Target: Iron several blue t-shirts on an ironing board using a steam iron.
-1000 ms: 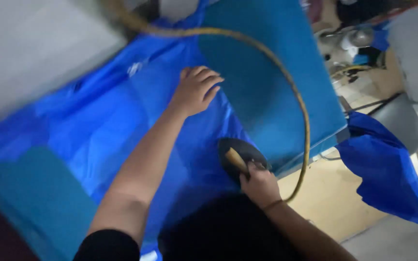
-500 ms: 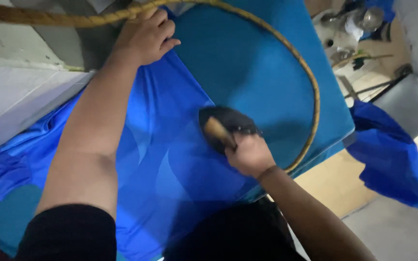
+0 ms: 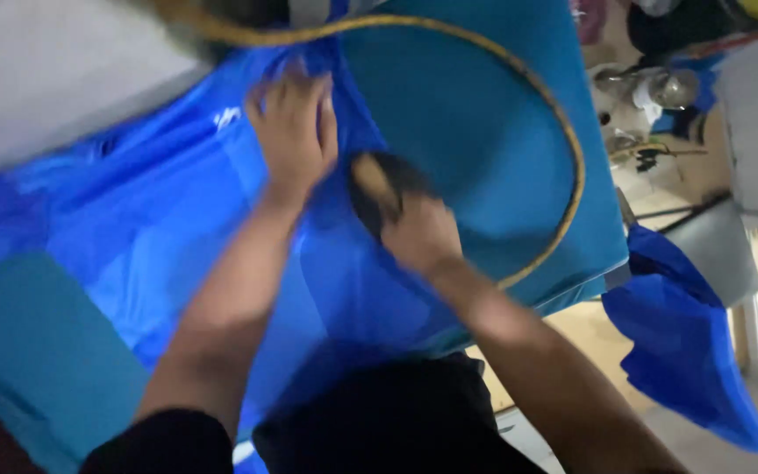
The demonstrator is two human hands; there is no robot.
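Shiny blue fabric [image 3: 151, 228] lies spread over a teal padded board [image 3: 475, 114]. My left hand [image 3: 293, 132] presses flat on the fabric near the board's far side, fingers together. Just to its right, my right hand [image 3: 423, 233] grips the wooden handle of a dark clothes iron [image 3: 379, 189] that rests on the fabric. A yellowish braided cord [image 3: 563, 149] runs from the iron in a wide loop over the board. The picture is motion-blurred.
More blue fabric [image 3: 686, 342] hangs in a heap off the board's right end. A grey surface [image 3: 46, 70] lies beyond the board at upper left. Metal objects and clutter [image 3: 651, 96] sit at upper right, with pale floor [image 3: 589, 333] below.
My right hand has slid the iron up the fabric toward my left hand, so the two are now close together. The view has shifted and blurred.
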